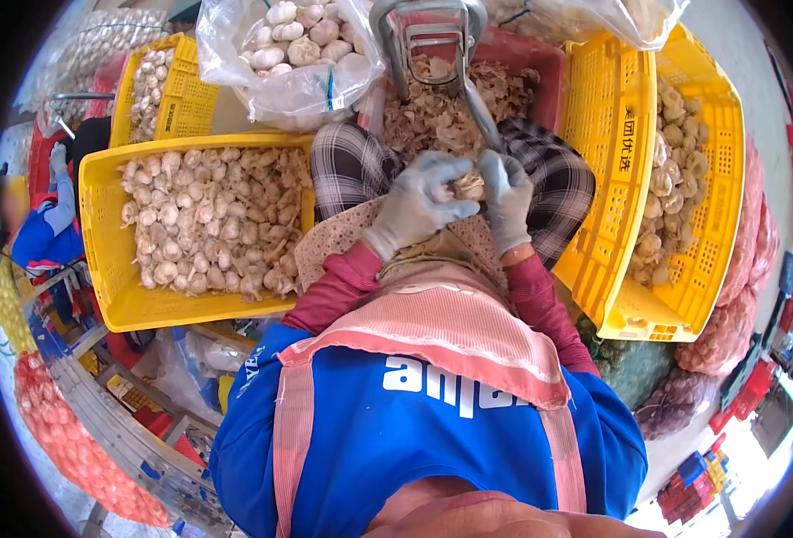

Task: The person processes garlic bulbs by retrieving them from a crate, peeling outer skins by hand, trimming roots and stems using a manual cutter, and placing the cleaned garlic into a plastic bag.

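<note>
A garlic bulb [470,186] with loose, papery skin is between my two gloved hands, above my lap. My left hand [422,206], in a pale grey glove, curls its fingers and thumb around the bulb's left side. From the right, my right hand [508,202] closes its fingers against the same bulb. Just beyond my hands stands a metal frame tool [428,45], whose long lever [482,112] slopes down toward my right hand. Under the tool, a red bin [551,76] holds many dry garlic peels [450,112].
Left of me is a yellow crate [109,309] of garlic bulbs; at right, stacked yellow crates [612,179] hold more. A plastic bag [280,103] of whiter bulbs sits ahead. Another person [47,233] is at far left. Mesh sacks [737,305] lie at right.
</note>
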`<state>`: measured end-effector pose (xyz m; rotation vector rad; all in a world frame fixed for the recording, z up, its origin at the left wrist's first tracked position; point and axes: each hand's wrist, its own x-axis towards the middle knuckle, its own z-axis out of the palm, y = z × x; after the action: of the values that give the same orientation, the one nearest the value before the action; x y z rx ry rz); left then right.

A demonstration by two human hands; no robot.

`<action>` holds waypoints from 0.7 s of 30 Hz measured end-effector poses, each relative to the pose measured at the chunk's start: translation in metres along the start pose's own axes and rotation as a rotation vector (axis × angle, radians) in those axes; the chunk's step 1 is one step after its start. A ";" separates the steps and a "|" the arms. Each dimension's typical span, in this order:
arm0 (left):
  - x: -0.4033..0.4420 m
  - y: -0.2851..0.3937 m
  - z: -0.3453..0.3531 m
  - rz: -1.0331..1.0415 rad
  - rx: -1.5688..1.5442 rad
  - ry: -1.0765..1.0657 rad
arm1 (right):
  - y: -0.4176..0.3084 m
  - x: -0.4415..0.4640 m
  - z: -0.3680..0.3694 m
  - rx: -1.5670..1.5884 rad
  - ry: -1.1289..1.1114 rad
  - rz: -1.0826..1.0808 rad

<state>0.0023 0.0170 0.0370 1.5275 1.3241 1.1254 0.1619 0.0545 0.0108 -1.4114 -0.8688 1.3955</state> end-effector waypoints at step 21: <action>-0.020 0.002 0.020 -0.193 -0.474 -0.124 | 0.005 -0.023 -0.013 0.020 -0.082 0.184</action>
<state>0.0209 -0.0036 0.0307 1.0800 1.0060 1.1047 0.1714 0.0293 0.0127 -1.4568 -0.7901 1.6064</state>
